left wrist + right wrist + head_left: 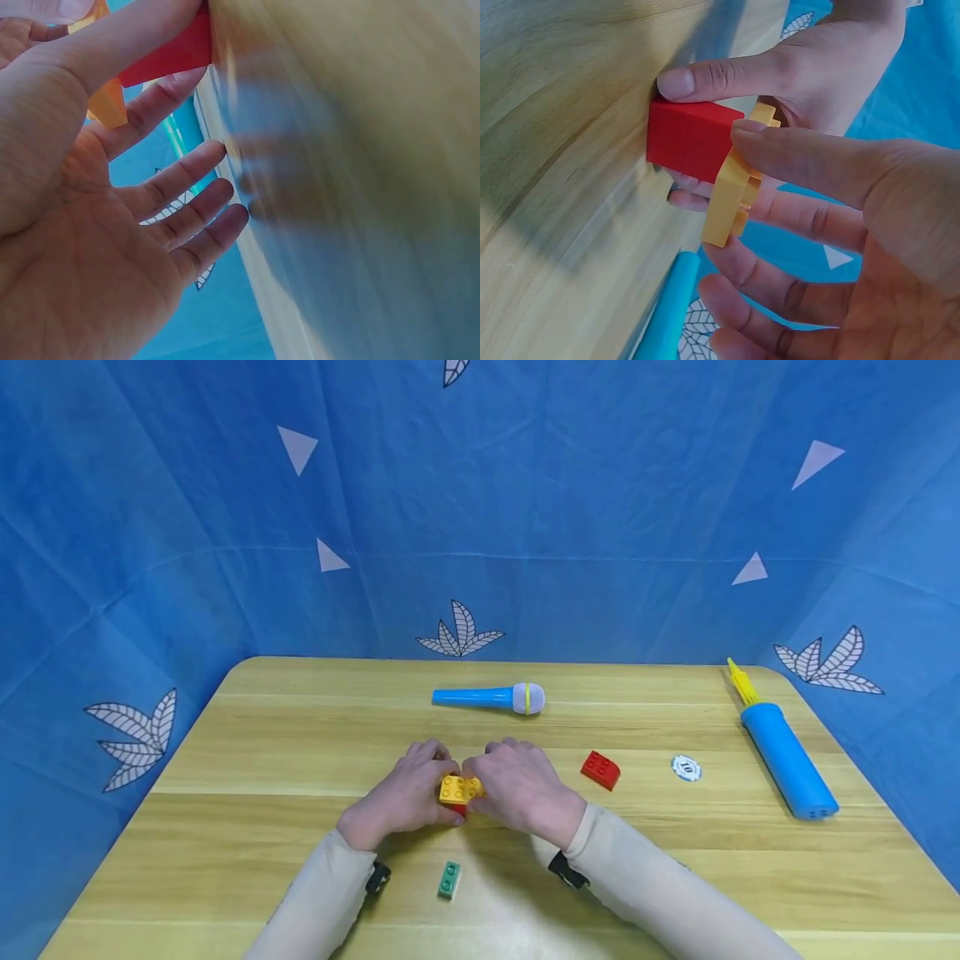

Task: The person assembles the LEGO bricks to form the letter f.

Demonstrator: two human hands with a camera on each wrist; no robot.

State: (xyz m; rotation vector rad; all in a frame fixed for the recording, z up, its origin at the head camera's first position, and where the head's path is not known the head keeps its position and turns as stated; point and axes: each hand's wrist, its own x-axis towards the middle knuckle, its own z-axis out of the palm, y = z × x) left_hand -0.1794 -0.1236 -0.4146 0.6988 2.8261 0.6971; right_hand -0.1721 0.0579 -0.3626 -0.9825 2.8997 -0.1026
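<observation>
A red toy building brick (pixel 688 139) stands on the table, with a yellow studded brick (pixel 453 789) on top of it that overhangs toward the right. My left hand (pixel 405 792) pinches the red brick between thumb and index finger; its other fingers spread loosely near the tabletop in the left wrist view. On the yellow brick's overhanging end, my right hand (pixel 525 787) has its thumb at the near edge and a fingertip at the far one. Close in front of both hands lies a green two-stud brick (pixel 449 880).
Behind the hands lies a blue toy microphone (pixel 487 697). To the right are a red brick (pixel 601 770), a white chip marked 10 (pixel 686 767) and a blue hand pump (pixel 789 762) with a yellow nozzle. A blue patterned cloth (pixel 525 510) hangs around the wooden table (pixel 300 718).
</observation>
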